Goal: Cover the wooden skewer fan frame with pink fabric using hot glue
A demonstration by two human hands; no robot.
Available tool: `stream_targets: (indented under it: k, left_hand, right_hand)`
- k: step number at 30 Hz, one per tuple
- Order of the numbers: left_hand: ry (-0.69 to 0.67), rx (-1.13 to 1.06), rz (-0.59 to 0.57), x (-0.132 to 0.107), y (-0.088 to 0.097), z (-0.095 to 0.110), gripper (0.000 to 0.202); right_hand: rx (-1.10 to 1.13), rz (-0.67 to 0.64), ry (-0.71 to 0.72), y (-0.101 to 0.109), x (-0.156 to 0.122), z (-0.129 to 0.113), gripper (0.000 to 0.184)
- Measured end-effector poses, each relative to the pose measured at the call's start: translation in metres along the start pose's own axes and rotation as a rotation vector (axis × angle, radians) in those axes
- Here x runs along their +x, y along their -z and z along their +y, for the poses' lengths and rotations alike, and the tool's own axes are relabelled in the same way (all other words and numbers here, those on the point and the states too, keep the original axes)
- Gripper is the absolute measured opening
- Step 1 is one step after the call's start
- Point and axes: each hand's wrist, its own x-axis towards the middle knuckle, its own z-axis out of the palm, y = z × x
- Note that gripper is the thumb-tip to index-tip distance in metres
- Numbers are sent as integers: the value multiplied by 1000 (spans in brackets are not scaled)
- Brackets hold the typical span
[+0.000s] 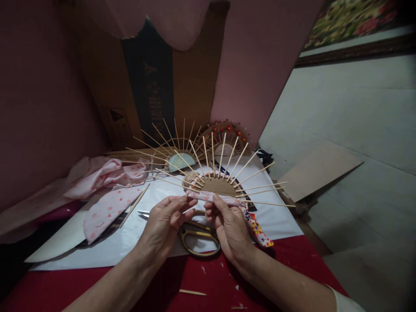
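Between my hands is a half-round cardboard fan (219, 187) with thin wooden sticks fanning out from its curved edge. Pink dotted fabric (203, 196) wraps its straight lower edge. My left hand (169, 213) pinches the left end of that edge. With thumb and fingers, my right hand (229, 221) grips the same edge near its middle. Scissors (201, 236) with dark and yellowish handles lie below the fan, their blades partly hidden behind my left hand. A colourful floral fabric strip (260, 229) lies beside my right hand.
Behind stand another stick fan with a pale blue centre (182, 161) and one trimmed with red flowers (227, 128). Pink dotted cloth (110, 175) and a cut fabric piece (108, 212) lie left. A short stick (193, 292) rests on the red cloth (156, 286). A cardboard box (195, 82) stands behind.
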Motion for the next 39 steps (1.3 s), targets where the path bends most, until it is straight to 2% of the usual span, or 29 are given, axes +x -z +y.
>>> stream_targets:
  k: [24, 30, 35, 39]
  left_hand:
    - [-31, 46, 30, 1, 2, 0, 4]
    - [-50, 48, -72, -3, 3, 1, 6]
    - [-8, 43, 8, -4, -1, 5, 10]
    - [10, 79, 10, -3, -1, 6, 6]
  right_hand:
    - [9, -23, -56, 1, -3, 0, 19]
    - [25, -31, -51, 1, -1, -1, 18]
    - [46, 0, -51, -1, -1, -2, 18]
    - [28, -3, -53, 0, -2, -2, 18]
